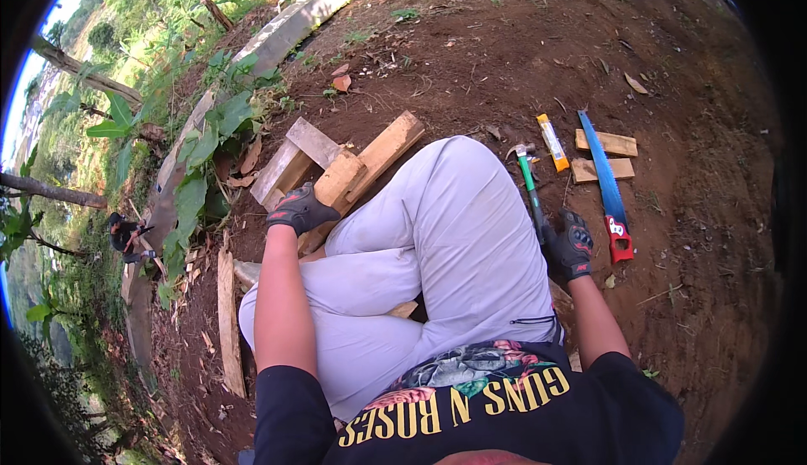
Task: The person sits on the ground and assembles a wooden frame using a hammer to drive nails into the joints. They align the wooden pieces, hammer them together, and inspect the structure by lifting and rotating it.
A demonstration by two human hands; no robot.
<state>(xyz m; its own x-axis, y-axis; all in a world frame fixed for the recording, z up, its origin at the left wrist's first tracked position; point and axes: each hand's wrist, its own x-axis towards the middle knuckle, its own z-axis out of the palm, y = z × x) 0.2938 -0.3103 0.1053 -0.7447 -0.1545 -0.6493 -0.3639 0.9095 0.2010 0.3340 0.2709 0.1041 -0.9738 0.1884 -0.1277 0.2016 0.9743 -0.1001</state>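
My left hand [301,209], in a black glove, grips the near end of a short wooden block [340,178]. That block rests against a longer wooden plank [388,152] beside my bent legs. A greyish board [313,142] and another piece of wood lie just beyond it. On my right, my gloved right hand [570,245] is closed around the lower end of a claw hammer [528,178] with a green and black handle. The hammer's head points away from me, near the soil. My right fingertips are partly hidden.
Right of the hammer lie a yellow-and-white packet [552,141], two short wood pieces [618,143] and a handsaw [603,167] with blue blade and red handle. A long wood strip [229,322] lies at left. Beyond are a concrete edge [290,41], plants, and another person [126,236].
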